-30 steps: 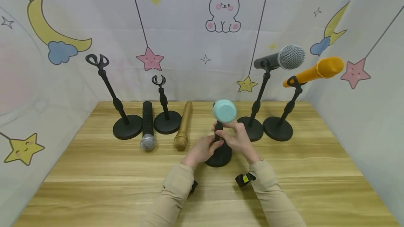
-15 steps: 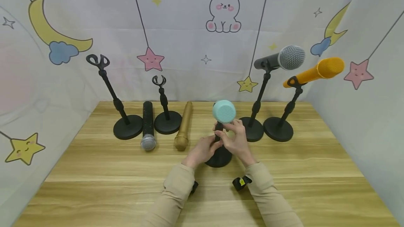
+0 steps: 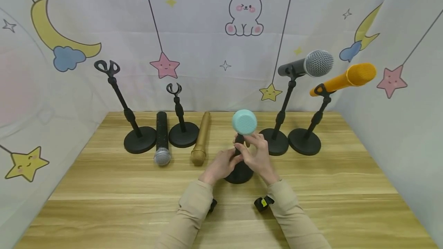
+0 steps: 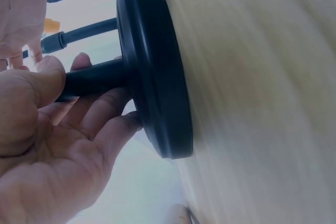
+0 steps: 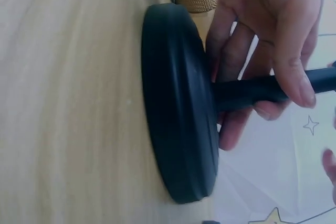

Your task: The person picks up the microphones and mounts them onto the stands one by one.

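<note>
A black microphone stand (image 3: 238, 174) stands upright on its round base at the middle of the table. The teal head of a microphone (image 3: 244, 122) shows at its top, facing the camera and hiding the clip behind it. My left hand (image 3: 221, 165) grips the lower pole (image 4: 97, 80), thumb on one side and fingers round the other, just above the base (image 5: 181, 103). Higher up, my right hand (image 3: 259, 158) pinches the pole between thumb and fingers, close beneath the teal head.
Left of the stand lie a gold microphone (image 3: 201, 137) and a black microphone (image 3: 162, 137), beside a short stand (image 3: 183, 135) and a taller stand (image 3: 140, 141), both with bare clips. At right, stands carry a silver-headed microphone (image 3: 308, 64) and an orange microphone (image 3: 346, 79).
My right wrist has swung slightly inward, to the left, while its fingers stay at the pole. The teal head has shifted a little left. My left hand keeps its place.
</note>
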`<state>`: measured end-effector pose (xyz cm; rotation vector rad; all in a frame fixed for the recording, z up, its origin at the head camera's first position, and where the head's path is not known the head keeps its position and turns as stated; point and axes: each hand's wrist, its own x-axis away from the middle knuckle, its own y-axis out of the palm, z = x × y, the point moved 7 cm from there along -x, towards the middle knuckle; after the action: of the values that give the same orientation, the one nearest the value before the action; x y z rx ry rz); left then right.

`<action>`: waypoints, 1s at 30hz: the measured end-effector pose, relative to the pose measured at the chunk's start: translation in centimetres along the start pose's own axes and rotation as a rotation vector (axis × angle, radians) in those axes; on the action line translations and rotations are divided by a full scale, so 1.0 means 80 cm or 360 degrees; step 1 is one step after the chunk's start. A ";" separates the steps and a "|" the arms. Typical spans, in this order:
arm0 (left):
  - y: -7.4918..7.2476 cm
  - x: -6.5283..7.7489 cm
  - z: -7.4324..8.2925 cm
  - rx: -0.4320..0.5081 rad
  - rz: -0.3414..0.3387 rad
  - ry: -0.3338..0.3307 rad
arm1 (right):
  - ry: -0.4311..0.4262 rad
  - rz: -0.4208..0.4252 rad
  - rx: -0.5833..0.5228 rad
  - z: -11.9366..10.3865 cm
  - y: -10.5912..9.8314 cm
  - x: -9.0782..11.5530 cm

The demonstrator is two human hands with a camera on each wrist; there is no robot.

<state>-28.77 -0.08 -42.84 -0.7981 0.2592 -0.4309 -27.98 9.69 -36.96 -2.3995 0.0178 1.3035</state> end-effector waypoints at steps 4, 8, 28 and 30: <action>-0.001 0.001 0.000 0.0029 0.0001 -0.0003 | 0.0043 -0.0114 -0.0040 0.002 0.003 0.000; 0.000 0.002 -0.002 0.0055 -0.0013 -0.0032 | 0.0089 -0.0199 -0.0010 0.003 0.006 0.002; 0.002 0.010 -0.009 0.0021 -0.0160 -0.0272 | 0.0303 -0.0255 0.0247 0.033 0.005 -0.025; 0.005 0.012 -0.014 -0.0025 -0.0208 -0.0351 | 0.0319 -0.0259 0.0266 0.038 0.006 -0.028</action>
<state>-28.25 -1.01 -43.97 -0.8733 0.0049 -0.4595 -31.80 9.93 -36.79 -2.3248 -0.0112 0.9475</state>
